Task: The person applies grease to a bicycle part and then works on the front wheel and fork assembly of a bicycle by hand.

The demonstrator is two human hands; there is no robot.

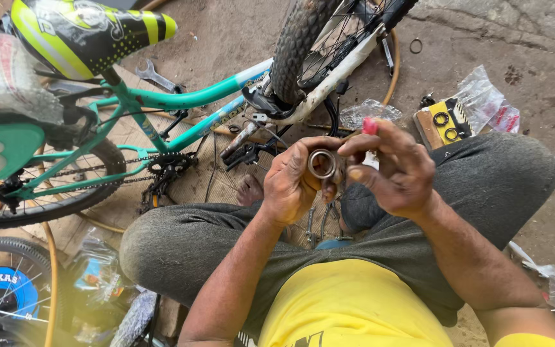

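One teal bicycle (162, 103) lies on the ground ahead, its front wheel (316, 38) close above the hands, and one spanner (155, 76) lies beyond the frame. One open yellow box (446, 122) holds two black rings. The left hand (293, 183) grips one metal ring (322, 164) over the knees. The right hand (396, 170) pinches a red-tipped tool (369, 126) beside it.
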